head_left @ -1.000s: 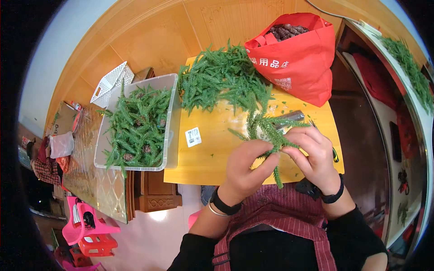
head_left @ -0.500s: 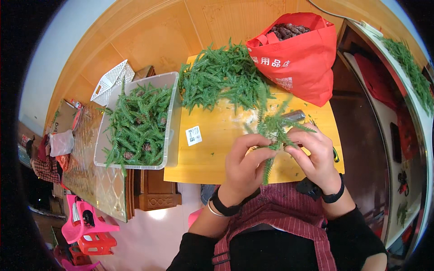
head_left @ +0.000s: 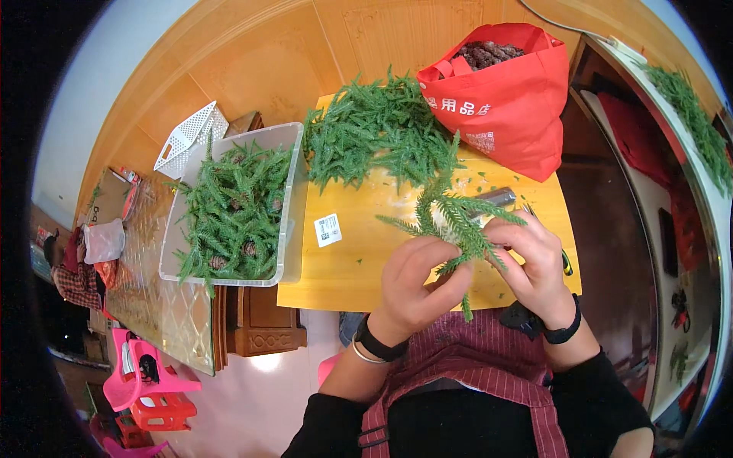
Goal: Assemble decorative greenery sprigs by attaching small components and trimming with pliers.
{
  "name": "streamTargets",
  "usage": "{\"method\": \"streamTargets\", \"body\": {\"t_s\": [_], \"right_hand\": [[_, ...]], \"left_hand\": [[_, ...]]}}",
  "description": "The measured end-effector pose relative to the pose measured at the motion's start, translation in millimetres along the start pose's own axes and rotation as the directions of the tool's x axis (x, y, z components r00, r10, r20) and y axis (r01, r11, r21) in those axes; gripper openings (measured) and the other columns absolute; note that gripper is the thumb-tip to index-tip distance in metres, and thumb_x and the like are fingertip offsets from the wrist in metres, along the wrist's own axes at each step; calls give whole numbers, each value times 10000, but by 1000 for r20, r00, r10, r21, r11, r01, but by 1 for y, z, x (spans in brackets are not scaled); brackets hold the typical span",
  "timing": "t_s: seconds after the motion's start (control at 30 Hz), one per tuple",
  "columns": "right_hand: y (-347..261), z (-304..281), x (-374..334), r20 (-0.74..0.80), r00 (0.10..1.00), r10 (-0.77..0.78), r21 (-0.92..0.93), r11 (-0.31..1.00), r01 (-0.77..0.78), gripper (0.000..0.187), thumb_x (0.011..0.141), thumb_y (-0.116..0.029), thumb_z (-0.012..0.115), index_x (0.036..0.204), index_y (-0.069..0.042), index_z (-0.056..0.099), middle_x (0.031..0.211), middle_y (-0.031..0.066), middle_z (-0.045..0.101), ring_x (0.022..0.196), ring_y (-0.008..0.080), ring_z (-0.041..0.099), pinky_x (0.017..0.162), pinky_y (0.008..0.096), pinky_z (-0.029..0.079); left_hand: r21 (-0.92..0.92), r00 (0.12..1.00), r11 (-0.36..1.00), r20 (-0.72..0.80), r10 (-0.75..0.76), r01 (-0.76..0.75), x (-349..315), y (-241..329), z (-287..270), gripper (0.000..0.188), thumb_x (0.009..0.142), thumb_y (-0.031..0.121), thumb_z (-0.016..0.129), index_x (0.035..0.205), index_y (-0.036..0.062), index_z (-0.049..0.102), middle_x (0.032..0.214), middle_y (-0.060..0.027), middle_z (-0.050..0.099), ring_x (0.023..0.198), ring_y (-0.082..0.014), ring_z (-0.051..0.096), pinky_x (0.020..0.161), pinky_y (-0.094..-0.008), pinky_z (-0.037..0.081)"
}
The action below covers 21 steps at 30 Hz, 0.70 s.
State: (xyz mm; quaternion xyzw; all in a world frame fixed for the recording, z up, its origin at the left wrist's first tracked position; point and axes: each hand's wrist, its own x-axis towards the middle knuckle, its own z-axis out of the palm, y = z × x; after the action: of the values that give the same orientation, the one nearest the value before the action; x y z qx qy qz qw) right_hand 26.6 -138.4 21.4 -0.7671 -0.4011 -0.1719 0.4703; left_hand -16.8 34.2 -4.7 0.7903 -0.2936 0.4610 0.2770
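Observation:
Over the front of the yellow table, a branching green artificial pine sprig (head_left: 450,210) is held in front of me. My left hand (head_left: 424,286) pinches its lower stem between thumb and fingers, with one tip poking out below. On the sprig's right side, my right hand (head_left: 534,263) is closed at its fronds, thumb and index finger near together. Fronds partly cover the right fingertips, so any small piece between them is hidden. Behind the sprig lies a dark, shiny, elongated object (head_left: 498,197), partly covered.
Loose pine sprigs (head_left: 374,133) heap at the table's back. A red bag (head_left: 508,114) of pinecones stands back right. At left is a clear plastic bin (head_left: 293,206) of sprigs with pinecones, near a white basket (head_left: 191,137). A white label (head_left: 327,230) lies on the yellow table (head_left: 321,278).
The sprig has turned in my hands; its fronds now spread left and right, with its lower tip farther right. My left hand has rotated slightly, and the right has barely moved.

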Motion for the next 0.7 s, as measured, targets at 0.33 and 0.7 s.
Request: {"method": "streamTargets", "body": {"t_s": [0.33, 0.7], "right_hand": [[0, 2, 2, -12, 999, -47, -5, 999, 47, 121, 707, 19, 578, 828, 10, 585, 829, 133, 617, 696, 233, 549, 630, 296, 436], [-2, 1, 1, 15, 1000, 14, -7, 1000, -14, 137, 738, -16, 620, 874, -9, 605, 851, 114, 620, 728, 252, 586, 658, 316, 477]], "left_hand": [[73, 989, 987, -36, 145, -142, 1, -1, 0, 255, 609, 41, 657, 858, 77, 614, 915, -69, 555, 783, -239, 554, 636, -325, 482], [-129, 998, 992, -63, -19, 11, -2, -4, 2, 267, 646, -54, 656, 879, 58, 585, 924, -102, 562, 803, -242, 567, 654, -330, 487]]}}
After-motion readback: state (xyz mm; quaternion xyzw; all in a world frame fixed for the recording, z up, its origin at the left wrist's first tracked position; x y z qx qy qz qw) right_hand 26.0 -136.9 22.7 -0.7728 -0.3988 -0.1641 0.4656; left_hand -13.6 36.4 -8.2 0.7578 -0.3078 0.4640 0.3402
